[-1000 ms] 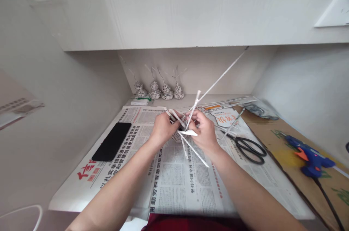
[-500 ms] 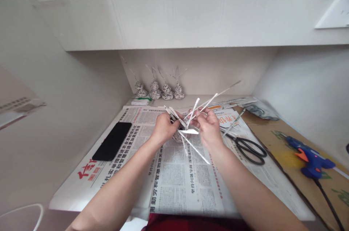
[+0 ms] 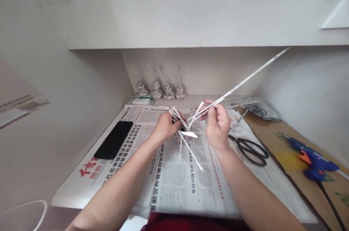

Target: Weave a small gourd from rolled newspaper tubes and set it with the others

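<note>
My left hand (image 3: 167, 126) is closed around the rim of a small woven paper piece (image 3: 182, 137), partly hidden by the fingers. Several rolled paper strips (image 3: 193, 152) stick out of it in different directions, some up, some toward me. To the right, my right hand (image 3: 217, 125) pinches a long rolled paper strip (image 3: 245, 79) between thumb and fingers. That strip slants from the woven piece up to the far right. A wide flattened strip end (image 3: 189, 134) lies over the near side of the piece.
Newspaper (image 3: 174, 187) covers the table. A black phone (image 3: 113, 140) lies at left, black-handled scissors (image 3: 252, 151) at right. Beyond them, a blue glue gun (image 3: 313, 160) rests on cardboard (image 3: 275, 162). Several woven gourd shapes (image 3: 168, 92) stand at the back beneath an overhanging cabinet (image 3: 191, 12).
My right hand has moved slightly right, and the long strip now stretches up toward the far right. My left hand keeps its hold on the woven piece.
</note>
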Demonstrator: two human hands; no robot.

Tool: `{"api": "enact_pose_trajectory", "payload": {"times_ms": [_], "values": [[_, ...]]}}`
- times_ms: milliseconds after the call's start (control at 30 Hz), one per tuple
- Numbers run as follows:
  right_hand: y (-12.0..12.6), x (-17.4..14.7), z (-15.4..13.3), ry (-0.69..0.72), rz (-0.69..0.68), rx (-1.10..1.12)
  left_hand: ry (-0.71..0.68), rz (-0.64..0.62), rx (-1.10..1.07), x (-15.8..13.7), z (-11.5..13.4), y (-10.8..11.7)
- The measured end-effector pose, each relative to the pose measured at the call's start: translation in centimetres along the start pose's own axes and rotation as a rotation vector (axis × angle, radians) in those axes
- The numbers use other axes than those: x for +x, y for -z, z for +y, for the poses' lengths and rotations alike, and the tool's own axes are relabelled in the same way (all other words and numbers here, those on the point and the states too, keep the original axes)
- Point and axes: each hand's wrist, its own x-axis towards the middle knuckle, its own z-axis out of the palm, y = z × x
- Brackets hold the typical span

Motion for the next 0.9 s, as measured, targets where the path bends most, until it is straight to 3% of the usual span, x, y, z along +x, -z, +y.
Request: {"api": "enact_pose_trajectory", "payload": {"times_ms": [67,233,300,367,467,567,667,900], "values": [[-0.1,-0.2,-0.1,0.018,-0.009,0.002,-0.011,-0.001,-0.018,0.0,-0.1,0.0],[-0.4,0.3,0.0,-0.213,0.028,0.306,-0.019,-0.027,-0.054,0.0,-0.2,0.1],[-0.3,0.6,0.0,-0.241,0.046,0.341,-0.022,-0.033,-0.057,0.0,-0.2,0.1],[0.0,0.7,0.0,-0.192,0.029,0.241,-0.02,-0.03,-0.058,0.0,-0.2,0.1],[0.4,0.6,0.3,-0.099,-0.104,-0.135,-0.005,-0.005,-0.046,0.1,-0.2,0.1],[0.4,0.3,0.9,-0.162,-0.265,-0.331,-0.012,0.031,-0.004,0.2,-0.2,0.2],[0.2,0.0,1.6,-0.244,-0.301,-0.273,-0.02,0.013,0.018,0.2,0.0,0.4],[-0.4,-0.7,2.1,-0.347,-0.228,-0.068,-0.055,-0.055,0.031,0.0,0.4,0.7]]}}
